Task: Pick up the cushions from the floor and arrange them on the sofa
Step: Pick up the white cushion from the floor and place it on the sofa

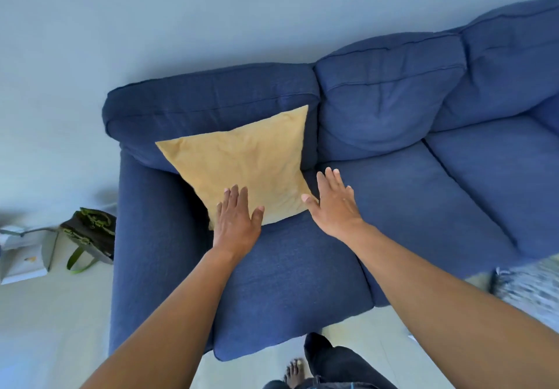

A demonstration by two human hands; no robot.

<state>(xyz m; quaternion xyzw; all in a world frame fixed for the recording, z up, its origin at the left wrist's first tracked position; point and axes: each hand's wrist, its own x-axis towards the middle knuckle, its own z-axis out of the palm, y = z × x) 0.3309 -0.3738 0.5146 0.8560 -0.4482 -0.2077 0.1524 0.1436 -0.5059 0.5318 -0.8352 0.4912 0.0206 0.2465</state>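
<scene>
A yellow cushion [246,166] stands tilted in the left corner of the blue sofa [402,195], its back leaning on the armrest and the left back pillow, its lower edge resting on the left seat pad. The left hand [237,219] lies flat, palm down, on the cushion's near lower corner, fingers straight and close together, thumb spread to the right; it grips nothing. The right hand [332,204] is just right of the cushion, palm down and fingers splayed wide over the seat, with the thumb tip at the cushion's near right corner; whether it actually touches the fabric I cannot tell. It holds nothing either. On the pale floor [51,328] to the left of the sofa sit a dark bag with green straps [89,234] and a white box [22,255]. A patterned fabric item [527,288], blurred, shows at the right edge near the sofa front. A bare foot [294,372] stands on the floor at the near edge
</scene>
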